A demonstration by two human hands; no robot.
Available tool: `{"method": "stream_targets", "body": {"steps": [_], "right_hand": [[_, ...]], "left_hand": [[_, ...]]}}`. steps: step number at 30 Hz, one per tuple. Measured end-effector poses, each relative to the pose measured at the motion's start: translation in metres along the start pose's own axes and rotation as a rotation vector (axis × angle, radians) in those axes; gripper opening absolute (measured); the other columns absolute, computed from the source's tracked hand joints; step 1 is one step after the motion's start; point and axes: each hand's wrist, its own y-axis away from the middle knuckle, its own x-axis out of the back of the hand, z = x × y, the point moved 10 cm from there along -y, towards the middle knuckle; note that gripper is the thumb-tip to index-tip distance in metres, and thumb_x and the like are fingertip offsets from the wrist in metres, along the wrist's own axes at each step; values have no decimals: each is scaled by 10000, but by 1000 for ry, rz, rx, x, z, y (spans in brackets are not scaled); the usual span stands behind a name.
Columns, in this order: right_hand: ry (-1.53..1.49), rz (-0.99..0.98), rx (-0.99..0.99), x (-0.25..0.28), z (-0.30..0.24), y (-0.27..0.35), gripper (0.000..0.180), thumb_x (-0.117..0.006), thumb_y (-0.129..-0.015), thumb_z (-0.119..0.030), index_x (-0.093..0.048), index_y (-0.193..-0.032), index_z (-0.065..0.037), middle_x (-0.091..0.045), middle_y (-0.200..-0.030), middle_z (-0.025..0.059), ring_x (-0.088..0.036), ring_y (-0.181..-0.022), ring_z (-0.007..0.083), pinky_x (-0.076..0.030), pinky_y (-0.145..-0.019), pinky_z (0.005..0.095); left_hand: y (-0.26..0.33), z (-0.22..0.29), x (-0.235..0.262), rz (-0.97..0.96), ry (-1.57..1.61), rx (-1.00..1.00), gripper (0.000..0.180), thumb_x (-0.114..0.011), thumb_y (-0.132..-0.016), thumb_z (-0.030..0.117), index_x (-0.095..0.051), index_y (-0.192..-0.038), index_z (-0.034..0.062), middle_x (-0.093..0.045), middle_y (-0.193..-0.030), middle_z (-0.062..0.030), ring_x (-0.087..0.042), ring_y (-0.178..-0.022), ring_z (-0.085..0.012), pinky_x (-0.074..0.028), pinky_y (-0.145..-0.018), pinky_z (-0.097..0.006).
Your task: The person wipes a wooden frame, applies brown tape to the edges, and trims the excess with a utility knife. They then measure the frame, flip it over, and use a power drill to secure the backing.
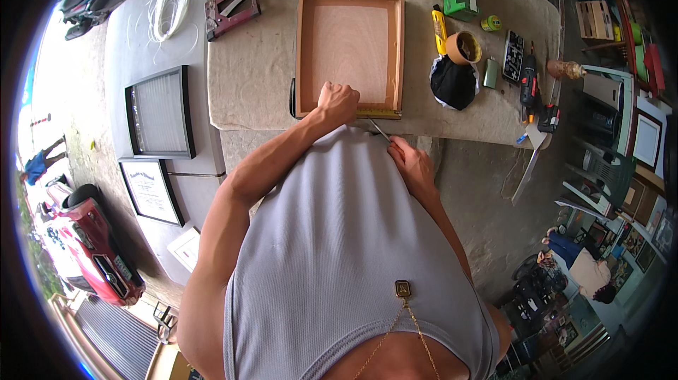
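Observation:
A shallow wooden box frame with a pale wood panel inside lies on the cloth-covered table in front of me. My left hand is closed in a fist at its near side; what the fingers hold, if anything, is hidden. Along the near side runs a yellow measuring strip, to the right of that hand. Nearer my body, my right hand is closed round a thin, pointed metal tool, its tip directed at the strip. A black loop sits against the frame's left side.
A staple gun lies at the far left of the table. On the right are a yellow cutter, a tape roll, a black cloth bundle and a cordless drill. Black picture frames rest on the grey table at left.

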Motion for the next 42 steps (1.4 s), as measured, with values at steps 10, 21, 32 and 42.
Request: {"method": "stream_targets", "body": {"steps": [10,21,32,42], "right_hand": [[1,-14,-18,0,-1,-2,260,-535,-899,-255,-620,-1079,-88,-659,-880,195,-637,-821,377,-492,-710,435],[29,-39,-30,0,-4,-4,250,-514,-908,-260,-613,-1066,-93,-657,-887,194,-633,-823,382,-489,-706,445],[166,-119,-37,0,-20,-11,213,-471,-919,-259,-563,-929,-67,-623,-763,214,-617,-761,410,-468,-665,480],[459,-135,83,-11,-44,-25,184,-454,-883,-160,-580,-890,-27,-641,-729,216,-651,-725,388,-509,-649,483]], "left_hand": [[1,0,1,-10,10,-2,149,-631,-712,177,-675,-827,93,-669,-767,-89,-657,-779,-253,-438,-723,-375],[-2,-3,-3,-32,7,19,194,-665,-695,209,-680,-852,95,-676,-783,-84,-660,-781,-243,-437,-742,-376],[-2,-3,-1,-14,18,8,196,-673,-701,221,-681,-853,98,-679,-796,-88,-665,-790,-254,-443,-743,-380],[-2,-3,-2,56,12,-4,162,-641,-678,174,-688,-816,102,-673,-757,-86,-660,-743,-242,-452,-730,-373]]}}
